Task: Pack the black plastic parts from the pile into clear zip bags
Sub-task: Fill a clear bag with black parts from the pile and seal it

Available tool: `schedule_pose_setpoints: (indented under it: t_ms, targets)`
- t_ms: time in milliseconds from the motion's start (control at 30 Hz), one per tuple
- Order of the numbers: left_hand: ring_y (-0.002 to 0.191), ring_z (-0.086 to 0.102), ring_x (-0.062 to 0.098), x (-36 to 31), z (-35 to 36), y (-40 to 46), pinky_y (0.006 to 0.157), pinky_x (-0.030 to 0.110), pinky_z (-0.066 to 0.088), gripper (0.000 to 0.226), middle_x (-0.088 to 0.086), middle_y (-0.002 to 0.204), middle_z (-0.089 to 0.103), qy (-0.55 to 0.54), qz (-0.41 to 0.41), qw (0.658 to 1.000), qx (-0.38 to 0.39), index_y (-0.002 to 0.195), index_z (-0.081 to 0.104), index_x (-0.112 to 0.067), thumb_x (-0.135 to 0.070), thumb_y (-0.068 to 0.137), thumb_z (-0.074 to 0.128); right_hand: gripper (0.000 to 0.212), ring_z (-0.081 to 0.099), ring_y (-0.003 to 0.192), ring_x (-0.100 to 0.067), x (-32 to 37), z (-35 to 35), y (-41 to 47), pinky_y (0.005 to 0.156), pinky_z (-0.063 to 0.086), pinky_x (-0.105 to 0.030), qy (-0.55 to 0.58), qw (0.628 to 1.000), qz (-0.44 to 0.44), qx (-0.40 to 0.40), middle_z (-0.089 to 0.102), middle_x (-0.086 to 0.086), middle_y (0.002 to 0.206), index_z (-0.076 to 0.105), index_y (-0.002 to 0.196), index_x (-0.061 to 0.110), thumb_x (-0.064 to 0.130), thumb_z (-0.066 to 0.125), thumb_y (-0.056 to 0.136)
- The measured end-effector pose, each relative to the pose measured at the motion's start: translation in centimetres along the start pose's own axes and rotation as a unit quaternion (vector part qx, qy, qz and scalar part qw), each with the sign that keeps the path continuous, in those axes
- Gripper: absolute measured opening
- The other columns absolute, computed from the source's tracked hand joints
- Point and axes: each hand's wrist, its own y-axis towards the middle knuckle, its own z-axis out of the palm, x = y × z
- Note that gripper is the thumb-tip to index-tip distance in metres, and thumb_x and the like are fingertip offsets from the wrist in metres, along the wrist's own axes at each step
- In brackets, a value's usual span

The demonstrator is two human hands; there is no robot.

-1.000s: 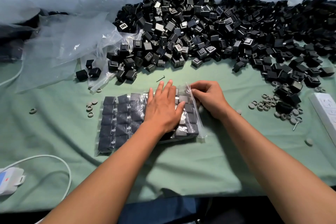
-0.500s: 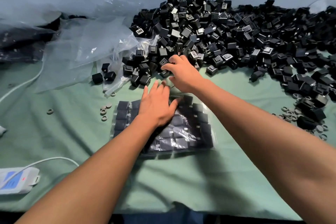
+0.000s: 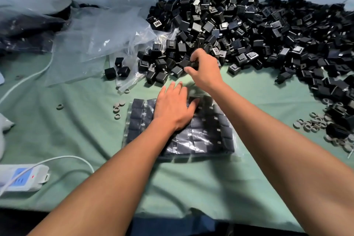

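A clear zip bag (image 3: 208, 140) filled with rows of black plastic parts lies flat on the green cloth in the middle. My left hand (image 3: 174, 109) rests flat on its upper part, fingers straight. A large pile of loose black plastic parts (image 3: 239, 30) covers the back and right of the table. My right hand (image 3: 204, 69) is at the pile's near edge, fingers curled round a black part (image 3: 192, 63) there.
Crumpled empty clear bags (image 3: 99, 40) lie at the back left, with a few black parts on them. Grey rings (image 3: 117, 110) sit left of the filled bag and more rings (image 3: 314, 122) at right. A white power strip (image 3: 21, 178) with its cable lies at the near left.
My right hand left the bag's open right end and reached forward to the pile, where it now curls round a part. My left hand stayed flat on the bag.
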Motion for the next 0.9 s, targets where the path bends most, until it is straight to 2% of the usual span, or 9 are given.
schedule_pose_setpoints:
  t_ms: [67,133,200,300,433,567,733,833,900]
  targets:
    - [0.154,0.023,0.028,0.1,0.0,-0.2,0.126,0.050,0.016,0.065,0.010,0.163,0.034,-0.014,0.003,1.000,-0.001,0.148,0.043,-0.013,-0.057,0.102,0.027,0.037,0.055,0.081,-0.006,-1.2,-1.6,-1.4,0.068,0.041,-0.018,0.074,0.995,0.049,-0.039,0.058,0.009,0.093,0.055,0.109,0.017,0.027,0.080,0.084]
    - [0.154,0.024,0.028,-0.1,-0.2,-0.5,0.126,0.050,0.016,0.064,0.011,0.163,0.033,-0.020,0.012,1.000,-0.005,0.147,0.044,-0.014,-0.056,0.103,0.024,0.033,0.053,0.078,0.003,-2.9,-3.6,-3.1,0.066,0.040,-0.016,0.114,0.988,0.091,-0.059,0.055,0.017,0.091,0.062,0.111,0.022,0.025,0.078,0.082]
    - [0.150,0.030,0.028,-0.4,-0.5,-0.8,0.125,0.051,0.019,0.062,0.012,0.159,0.040,-0.024,0.025,0.999,-0.016,0.140,0.048,-0.013,-0.054,0.103,0.021,0.034,0.056,0.075,-0.001,-4.9,-5.4,-5.0,0.072,0.046,-0.022,0.135,0.983,0.118,-0.047,0.061,0.017,0.091,0.072,0.115,0.027,0.017,0.074,0.082]
    - [0.134,0.046,0.027,-1.5,-0.7,-1.2,0.119,0.050,0.029,0.051,0.011,0.142,0.054,-0.014,0.045,0.998,-0.041,0.127,0.053,-0.013,-0.049,0.104,0.026,0.040,0.066,0.083,-0.012,-8.0,-7.1,-7.8,0.079,0.053,-0.026,0.151,0.975,0.156,-0.039,0.072,0.003,0.098,0.074,0.121,0.027,0.011,0.071,0.084]
    - [0.127,0.050,0.023,-4.6,-0.1,-1.4,0.116,0.050,0.033,0.040,0.005,0.136,0.057,-0.081,0.051,0.994,-0.057,0.128,0.053,-0.015,-0.043,0.106,0.035,0.025,0.070,0.082,-0.021,-10.7,-7.4,-10.6,0.062,0.055,-0.032,0.173,0.959,0.218,-0.049,0.075,-0.005,0.101,0.072,0.113,0.021,0.012,0.075,0.089]
    - [0.110,0.054,0.018,-5.6,1.1,-1.4,0.113,0.047,0.036,0.031,-0.003,0.118,0.060,-0.111,0.041,0.991,-0.065,0.119,0.053,-0.020,-0.041,0.105,0.034,0.026,0.069,0.070,-0.013,-10.5,-6.3,-11.8,0.055,0.053,-0.030,0.238,0.954,0.184,-0.008,0.075,-0.011,0.096,0.073,0.117,0.008,0.009,0.075,0.091]
    - [0.102,0.054,0.017,-5.6,1.5,-1.3,0.106,0.041,0.039,0.029,-0.005,0.111,0.061,-0.112,0.040,0.990,-0.080,0.117,0.054,-0.020,-0.040,0.103,0.038,0.023,0.069,0.067,-0.005,-9.9,-6.0,-12.1,0.067,0.057,-0.027,0.240,0.957,0.161,0.013,0.078,-0.004,0.085,0.077,0.113,0.012,0.014,0.077,0.091]
    - [0.100,0.054,0.016,-5.5,1.6,-1.4,0.104,0.039,0.040,0.027,-0.005,0.108,0.061,-0.108,0.044,0.989,-0.090,0.116,0.054,-0.021,-0.039,0.103,0.039,0.008,0.066,0.059,-0.004,-9.9,-6.2,-12.0,0.063,0.054,-0.024,0.177,0.972,0.156,0.008,0.077,0.006,0.074,0.078,0.097,0.018,0.025,0.075,0.093]
    - [0.099,0.053,0.016,-5.5,1.7,-1.4,0.104,0.039,0.040,0.027,-0.005,0.107,0.060,-0.110,0.046,0.988,-0.094,0.116,0.054,-0.021,-0.040,0.103,0.039,0.018,0.069,0.067,-0.008,-9.9,-6.5,-11.9,0.070,0.055,-0.026,0.101,0.983,0.154,0.003,0.077,0.008,0.079,0.080,0.094,0.020,0.036,0.073,0.093]
